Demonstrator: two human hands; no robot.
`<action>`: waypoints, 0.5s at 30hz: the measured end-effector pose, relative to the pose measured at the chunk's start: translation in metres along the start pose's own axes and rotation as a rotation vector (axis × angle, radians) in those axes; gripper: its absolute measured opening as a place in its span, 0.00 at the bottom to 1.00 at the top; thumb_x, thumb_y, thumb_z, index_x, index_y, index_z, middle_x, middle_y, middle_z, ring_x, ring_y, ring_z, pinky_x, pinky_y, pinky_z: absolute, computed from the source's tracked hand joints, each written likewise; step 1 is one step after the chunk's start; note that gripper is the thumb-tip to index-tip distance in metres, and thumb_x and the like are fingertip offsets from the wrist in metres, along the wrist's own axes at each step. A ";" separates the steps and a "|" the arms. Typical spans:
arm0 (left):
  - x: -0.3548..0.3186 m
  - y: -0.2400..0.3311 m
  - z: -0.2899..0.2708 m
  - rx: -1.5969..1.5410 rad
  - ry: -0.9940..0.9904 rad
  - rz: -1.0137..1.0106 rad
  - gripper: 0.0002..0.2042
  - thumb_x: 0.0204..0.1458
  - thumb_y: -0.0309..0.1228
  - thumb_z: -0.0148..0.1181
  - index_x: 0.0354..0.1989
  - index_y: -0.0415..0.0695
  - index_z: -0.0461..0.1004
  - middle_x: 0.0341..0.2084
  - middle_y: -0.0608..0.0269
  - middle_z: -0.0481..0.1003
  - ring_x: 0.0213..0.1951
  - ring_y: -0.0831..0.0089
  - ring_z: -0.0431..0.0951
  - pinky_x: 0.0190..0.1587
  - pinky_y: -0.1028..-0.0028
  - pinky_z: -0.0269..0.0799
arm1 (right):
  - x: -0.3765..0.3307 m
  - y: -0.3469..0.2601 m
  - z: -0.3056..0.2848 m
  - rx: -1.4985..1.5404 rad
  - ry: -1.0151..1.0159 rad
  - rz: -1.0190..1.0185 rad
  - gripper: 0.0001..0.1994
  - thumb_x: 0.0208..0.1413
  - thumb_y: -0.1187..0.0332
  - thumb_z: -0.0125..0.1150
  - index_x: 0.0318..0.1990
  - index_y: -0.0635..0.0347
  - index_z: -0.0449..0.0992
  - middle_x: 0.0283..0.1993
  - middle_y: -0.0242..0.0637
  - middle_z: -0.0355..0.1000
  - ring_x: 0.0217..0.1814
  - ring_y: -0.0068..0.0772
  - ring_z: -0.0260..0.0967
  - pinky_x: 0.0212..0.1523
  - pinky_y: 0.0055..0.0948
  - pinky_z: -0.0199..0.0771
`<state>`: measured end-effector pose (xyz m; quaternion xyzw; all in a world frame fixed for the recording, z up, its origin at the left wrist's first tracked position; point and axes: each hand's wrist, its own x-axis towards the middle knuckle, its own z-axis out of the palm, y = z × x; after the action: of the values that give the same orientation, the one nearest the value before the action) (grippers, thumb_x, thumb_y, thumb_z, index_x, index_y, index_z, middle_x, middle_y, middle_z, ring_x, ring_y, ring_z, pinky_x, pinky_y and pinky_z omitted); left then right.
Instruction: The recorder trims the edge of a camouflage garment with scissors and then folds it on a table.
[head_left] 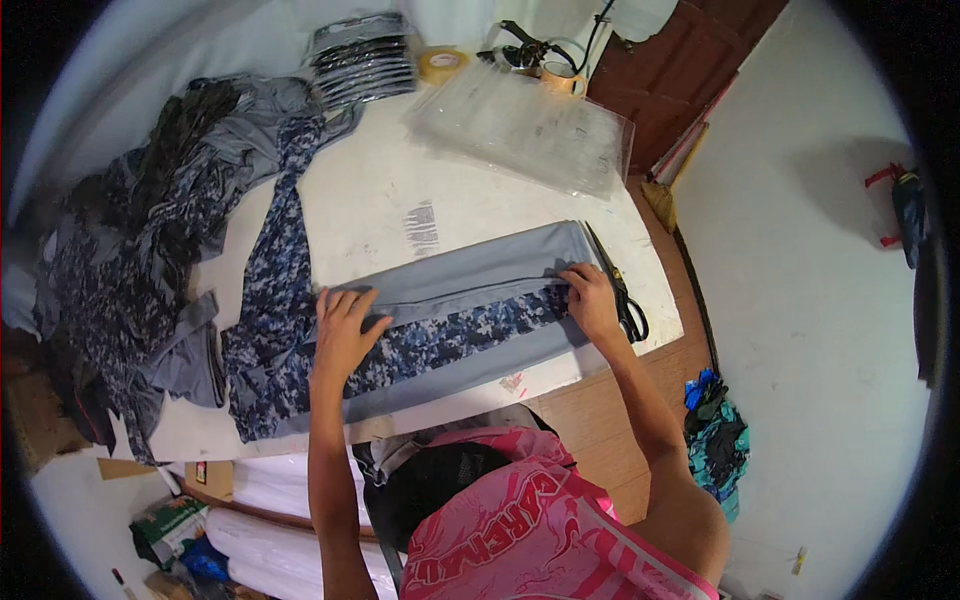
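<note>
A grey garment piece (480, 265) with a blue digital-camouflage panel (450, 340) is stretched across the white table in front of me. My left hand (345, 325) lies on the left part of this cloth, fingers spread and thumb apart. At the cloth's right end, my right hand (592, 300) has its fingers bent and drawn together on the edge of the camouflage panel. Black-handled scissors (620, 290) lie just beyond that edge, beside my right hand. The camouflage cloth continues to the left, past my left hand.
A large heap of grey and camouflage cloth (110, 260) covers the table's left side. Toward the back are a stack of bagged garments (362, 60), a tape roll (440, 65) and clear plastic bags (520, 125). White rolls (270, 550) lie below the white table (365, 190).
</note>
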<state>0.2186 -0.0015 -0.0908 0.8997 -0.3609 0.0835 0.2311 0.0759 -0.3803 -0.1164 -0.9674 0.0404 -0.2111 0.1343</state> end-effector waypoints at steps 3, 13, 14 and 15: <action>0.003 -0.008 -0.004 0.056 -0.073 -0.038 0.16 0.42 0.38 0.67 0.36 0.42 0.78 0.33 0.58 0.75 0.43 0.59 0.70 0.63 0.59 0.50 | -0.008 0.006 -0.004 0.088 0.028 0.082 0.14 0.40 0.82 0.54 0.37 0.61 0.78 0.40 0.41 0.72 0.43 0.46 0.69 0.44 0.38 0.70; -0.024 0.008 -0.029 0.071 -0.148 -0.013 0.08 0.37 0.24 0.66 0.28 0.44 0.78 0.29 0.62 0.71 0.41 0.62 0.69 0.60 0.58 0.55 | -0.008 0.007 -0.017 0.074 0.147 0.030 0.10 0.38 0.83 0.57 0.30 0.64 0.77 0.37 0.42 0.74 0.40 0.45 0.72 0.42 0.35 0.74; -0.026 0.011 -0.029 0.082 -0.136 0.004 0.08 0.38 0.24 0.65 0.29 0.44 0.78 0.29 0.62 0.71 0.41 0.62 0.69 0.60 0.58 0.55 | -0.011 0.009 -0.017 0.076 0.151 0.044 0.10 0.36 0.82 0.57 0.30 0.63 0.77 0.38 0.40 0.74 0.43 0.44 0.71 0.44 0.35 0.72; -0.026 0.012 -0.028 0.095 -0.118 0.025 0.08 0.38 0.25 0.65 0.29 0.44 0.78 0.29 0.62 0.71 0.42 0.62 0.69 0.60 0.57 0.55 | -0.013 0.012 -0.018 0.078 0.147 0.044 0.10 0.36 0.82 0.57 0.30 0.63 0.77 0.38 0.40 0.74 0.43 0.44 0.71 0.44 0.35 0.72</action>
<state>0.1915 0.0199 -0.0699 0.9084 -0.3809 0.0504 0.1652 0.0568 -0.3945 -0.1093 -0.9421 0.0634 -0.2800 0.1731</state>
